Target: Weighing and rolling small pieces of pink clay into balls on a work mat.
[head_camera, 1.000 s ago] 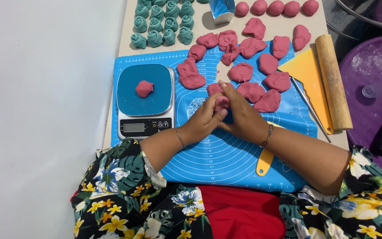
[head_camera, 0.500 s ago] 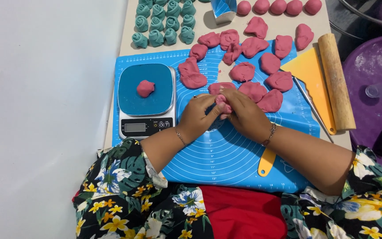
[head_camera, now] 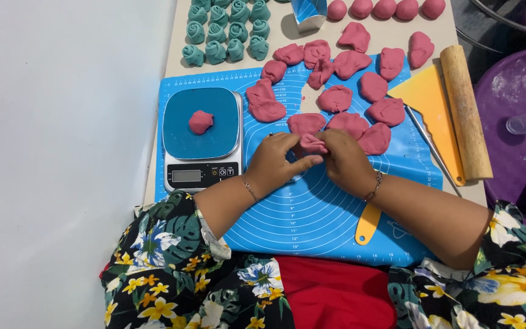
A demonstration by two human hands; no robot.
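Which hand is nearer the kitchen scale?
Left. The left hand pinches the pink dough piece just right of the kitchen scale; the right hand sits farther right, beyond the dough.

The left hand (head_camera: 275, 159) and right hand (head_camera: 347, 159) are meeting over the blue mat (head_camera: 312, 213), their fingers (head_camera: 308, 163) pinching a pink dough piece (head_camera: 312, 144) between them. A small pink lump (head_camera: 201, 122) is sitting on the scale (head_camera: 202, 139). Flattened pink pieces (head_camera: 336, 97) are lying just beyond the hands, teal rolled pieces (head_camera: 223, 33) farther off, and a wooden rolling pin (head_camera: 465, 113) is resting at the right.
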